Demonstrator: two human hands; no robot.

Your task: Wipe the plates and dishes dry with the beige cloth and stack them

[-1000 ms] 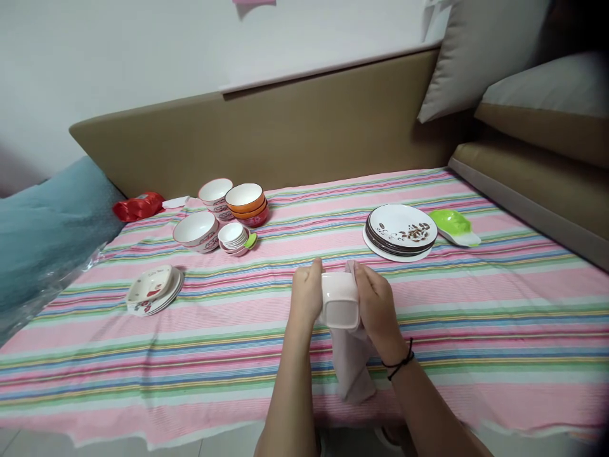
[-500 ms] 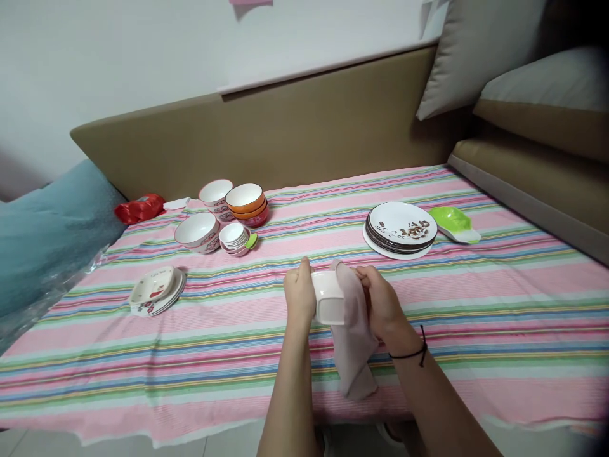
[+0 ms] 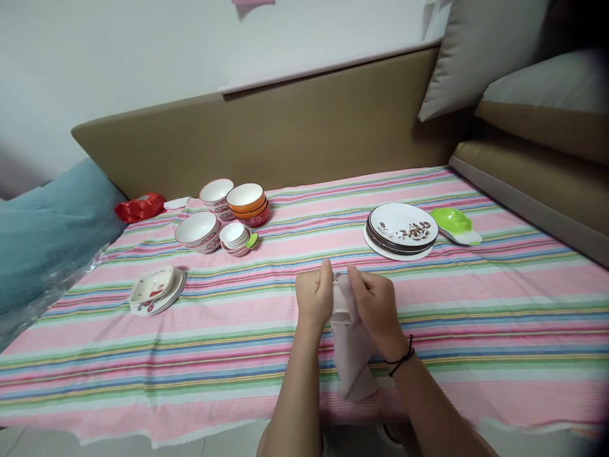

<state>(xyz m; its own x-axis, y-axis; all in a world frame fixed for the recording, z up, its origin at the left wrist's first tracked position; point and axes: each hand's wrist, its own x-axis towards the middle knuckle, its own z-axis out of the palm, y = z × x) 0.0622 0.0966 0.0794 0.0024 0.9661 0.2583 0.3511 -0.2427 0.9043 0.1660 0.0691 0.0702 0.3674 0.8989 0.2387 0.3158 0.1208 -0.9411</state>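
Between my two hands, above the front of the striped cloth, is a white dish (image 3: 340, 303) with a squarish base, mostly covered by my fingers. My left hand (image 3: 314, 295) is closed around its left side, thumb up on the rim. On the other side my right hand (image 3: 378, 304) grips a pale pinkish-grey cloth (image 3: 354, 362), pressing it against the dish. The cloth's loose end hangs down below the dish. What the dish looks like inside cannot be seen.
Patterned plates (image 3: 403, 227) are stacked at right, beside a green leaf-shaped dish (image 3: 454, 223). Left of centre stand stacked bowls (image 3: 246, 202), a white bowl (image 3: 197, 231) and small white cups (image 3: 233, 236). More plates (image 3: 159, 292) lie at left, a red bundle (image 3: 140, 208) behind.
My hands have drawn closer together around the dish, the left moving right and up over it. Less of the dish shows now. The cloth stays in my right hand.
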